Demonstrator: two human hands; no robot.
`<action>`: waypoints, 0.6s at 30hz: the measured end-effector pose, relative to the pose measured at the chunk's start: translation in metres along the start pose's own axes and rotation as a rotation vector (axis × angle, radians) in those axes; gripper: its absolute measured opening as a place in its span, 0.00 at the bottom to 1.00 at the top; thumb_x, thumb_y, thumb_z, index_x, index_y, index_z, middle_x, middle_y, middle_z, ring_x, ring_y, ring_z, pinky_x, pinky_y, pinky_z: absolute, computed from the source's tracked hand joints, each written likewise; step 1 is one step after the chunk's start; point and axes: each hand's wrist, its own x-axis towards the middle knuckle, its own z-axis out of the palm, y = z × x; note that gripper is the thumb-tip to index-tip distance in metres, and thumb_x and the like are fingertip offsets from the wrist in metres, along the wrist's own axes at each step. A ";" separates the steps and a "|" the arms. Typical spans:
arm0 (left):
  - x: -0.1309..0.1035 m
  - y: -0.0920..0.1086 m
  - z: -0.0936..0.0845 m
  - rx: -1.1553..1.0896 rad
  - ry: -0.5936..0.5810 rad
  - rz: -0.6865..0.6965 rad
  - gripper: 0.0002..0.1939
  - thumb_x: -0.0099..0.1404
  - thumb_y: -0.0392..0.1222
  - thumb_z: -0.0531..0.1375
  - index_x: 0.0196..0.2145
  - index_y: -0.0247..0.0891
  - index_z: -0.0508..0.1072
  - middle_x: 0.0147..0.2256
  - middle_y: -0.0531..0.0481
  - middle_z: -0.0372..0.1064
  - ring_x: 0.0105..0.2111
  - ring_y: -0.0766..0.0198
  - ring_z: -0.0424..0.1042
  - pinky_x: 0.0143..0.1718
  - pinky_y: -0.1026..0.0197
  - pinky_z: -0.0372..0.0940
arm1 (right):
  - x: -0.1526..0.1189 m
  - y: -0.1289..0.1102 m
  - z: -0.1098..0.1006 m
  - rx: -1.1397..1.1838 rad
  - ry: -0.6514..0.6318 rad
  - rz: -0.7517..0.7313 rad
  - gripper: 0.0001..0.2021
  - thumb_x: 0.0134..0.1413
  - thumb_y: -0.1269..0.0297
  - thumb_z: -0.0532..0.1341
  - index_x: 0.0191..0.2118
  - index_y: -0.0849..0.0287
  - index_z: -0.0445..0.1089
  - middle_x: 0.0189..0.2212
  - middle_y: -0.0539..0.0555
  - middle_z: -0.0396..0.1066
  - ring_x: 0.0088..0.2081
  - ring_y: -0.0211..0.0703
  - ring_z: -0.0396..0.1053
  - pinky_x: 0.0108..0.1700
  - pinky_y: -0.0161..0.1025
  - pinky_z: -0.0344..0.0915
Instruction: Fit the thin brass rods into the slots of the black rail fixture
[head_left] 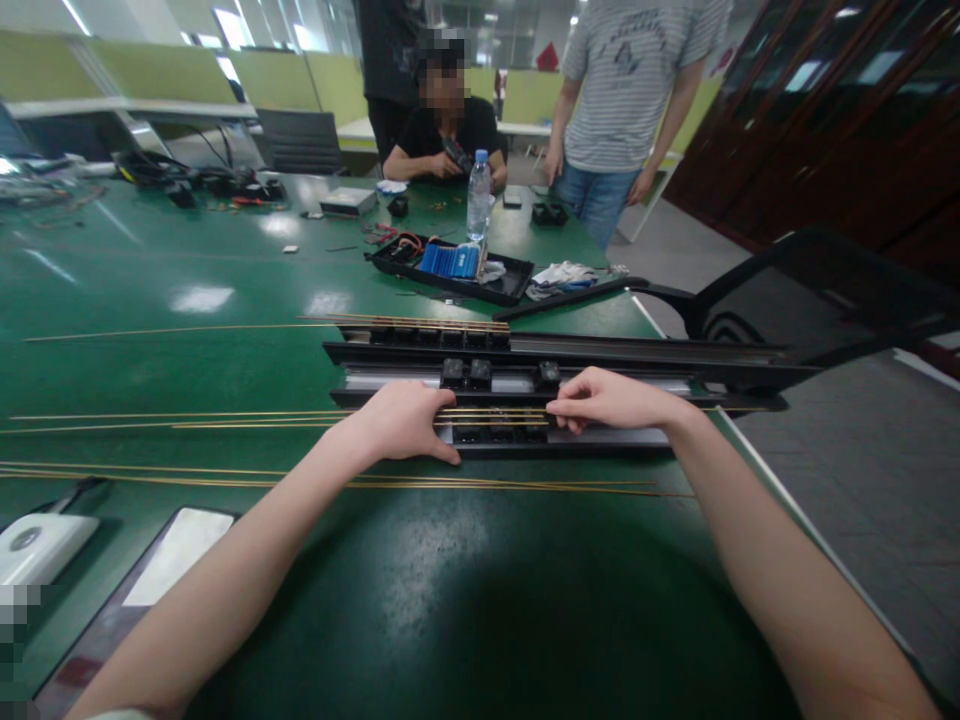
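My left hand [401, 420] lies across the front black rail [615, 437], thumb at its near edge and index finger at the far side, gripping it. Thin brass rods [495, 415] run beneath that hand and above small black blocks [506, 434] set in the rail. At the right ends of these rods, my right hand [592, 400] is closed, thumb and index finger pinching a rod. Just behind, a second rail [510, 383] carries black blocks [480, 375]. The farthest rail [585, 343] also has rods lying over its blocks.
More loose brass rods [480, 484] lie on the green table [450, 590] before me. A black tool tray [514, 280], water bottle [478, 200] and gloves [566, 278] are beyond the rails. A mesh chair [817, 290] is at right. Across the table, one person [480, 130] sits and others stand.
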 end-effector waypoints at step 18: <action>0.000 0.002 -0.004 -0.013 -0.020 -0.020 0.36 0.49 0.71 0.62 0.47 0.42 0.74 0.38 0.43 0.77 0.40 0.47 0.76 0.38 0.55 0.65 | -0.015 0.013 -0.019 -0.092 -0.063 0.007 0.27 0.51 0.38 0.60 0.31 0.61 0.77 0.26 0.53 0.75 0.30 0.41 0.68 0.36 0.37 0.61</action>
